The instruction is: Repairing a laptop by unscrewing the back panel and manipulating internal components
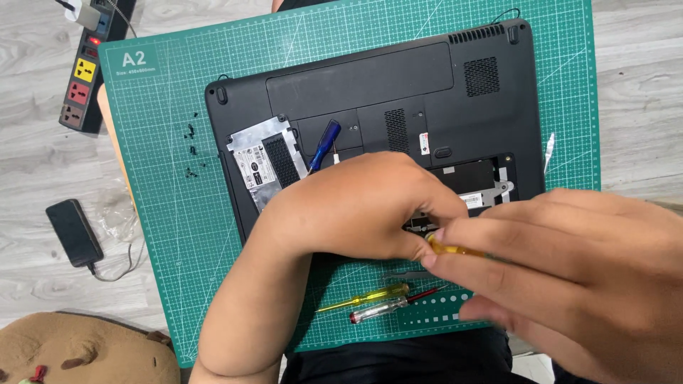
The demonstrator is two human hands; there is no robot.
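Your right hand (569, 277) has its fingers closed around a yellow-handled screwdriver (455, 249), pinched near the fingertips, its tip hidden under your left hand (356, 210); that left hand lies curled, knuckles up, fingers pressed down on the upturned black laptop (398, 92), seemingly holding nothing. This looks like a screw being worked at the open bay (473, 181) just beyond your fingertips; the next move calls for keeping the tip seated and the laptop braced. Your left forearm crosses in from below, wrist bent; your right hand enters from the right, low. Beyond your left knuckles rest a blue-handled screwdriver (324, 144) and a silver drive caddy (265, 158); near your wrists lie two more screwdrivers (377, 302) on the green cutting mat (163, 235)
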